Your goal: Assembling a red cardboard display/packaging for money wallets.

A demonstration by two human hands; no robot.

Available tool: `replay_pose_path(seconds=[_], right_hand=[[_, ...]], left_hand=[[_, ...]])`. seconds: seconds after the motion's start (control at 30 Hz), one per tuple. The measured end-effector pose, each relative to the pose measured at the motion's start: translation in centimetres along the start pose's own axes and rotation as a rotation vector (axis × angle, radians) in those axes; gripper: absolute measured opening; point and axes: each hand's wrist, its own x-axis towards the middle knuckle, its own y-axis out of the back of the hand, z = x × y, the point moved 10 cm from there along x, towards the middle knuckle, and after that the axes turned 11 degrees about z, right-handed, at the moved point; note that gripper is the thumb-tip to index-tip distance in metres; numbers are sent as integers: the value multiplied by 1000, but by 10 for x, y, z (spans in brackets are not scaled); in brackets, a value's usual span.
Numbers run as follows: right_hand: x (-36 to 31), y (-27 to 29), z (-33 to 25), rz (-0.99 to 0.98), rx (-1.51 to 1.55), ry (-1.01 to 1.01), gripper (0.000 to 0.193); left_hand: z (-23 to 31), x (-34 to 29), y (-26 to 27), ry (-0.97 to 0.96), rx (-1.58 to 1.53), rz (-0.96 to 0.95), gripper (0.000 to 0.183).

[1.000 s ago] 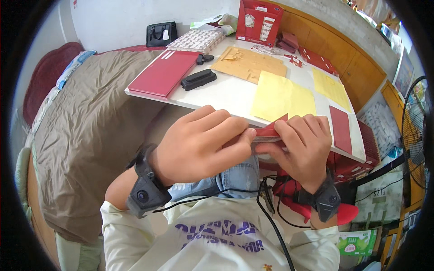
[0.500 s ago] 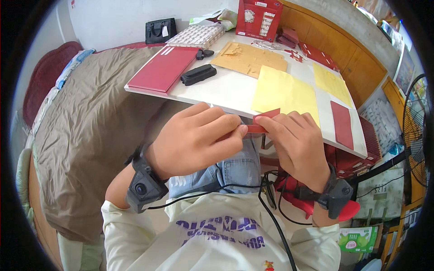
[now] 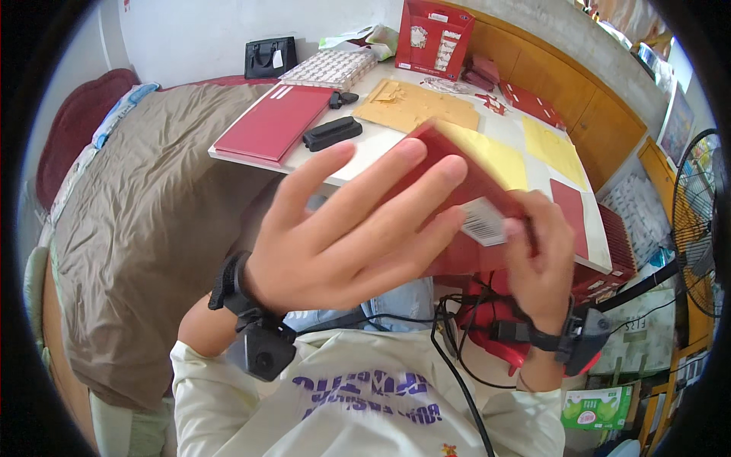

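Observation:
In front of my chest, my right hand (image 3: 539, 263) grips a dark red cardboard piece (image 3: 474, 181) by its right edge, thumb on the near face. A white barcode label (image 3: 483, 222) shows on that face. The piece is tilted up, and its upper edge is smeared by motion. My left hand (image 3: 346, 221) is open, fingers spread, overlapping the left part of the piece; I cannot tell whether it touches. Behind the piece lies a yellow sheet (image 3: 493, 152), partly hidden, on the white table (image 3: 304, 161). A flat red strip (image 3: 569, 217) lies at the table's right edge.
On the table are red boards (image 3: 274, 122), a black case (image 3: 333, 133), a brown sheet (image 3: 411, 103), another yellow sheet (image 3: 552, 148) and an upright red box (image 3: 432, 42). A bed (image 3: 152, 228) stands left, a fan (image 3: 697, 228) right. Black cables (image 3: 449, 335) hang from my wrist devices.
The red piece has been raised and turned, so its broad face and label now show. My left hand has let go and spread its fingers. My right hand has moved slightly right.

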Motion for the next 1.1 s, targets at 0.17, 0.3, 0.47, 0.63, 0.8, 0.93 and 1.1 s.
replay_pose_path(seconds=[0.17, 0.3, 0.47, 0.63, 0.8, 0.93, 1.1], right_hand=[[-37, 47, 76, 446, 443, -696, 43], [-54, 46, 79, 793, 876, -738, 71], [-66, 44, 64, 799, 814, -463, 56], [-21, 21, -22, 346, 180, 133, 18], [-33, 10, -31, 380, -158, 293, 30], [-43, -7, -25, 255, -327, 322, 34], [-37, -16, -8, 201, -195, 128, 41]], left_hand=[[3, -24, 6, 3, -23, 111, 40], [-3, -26, -4, 87, -113, 23, 54], [-20, -2, -17, 325, -423, 117, 76], [1, -53, -59, 203, -764, 92, 88], [-13, -38, -46, 913, -2009, 169, 82], [-44, -24, -35, 961, -1438, 177, 73], [-46, -32, -37, 952, -1018, 171, 43]])
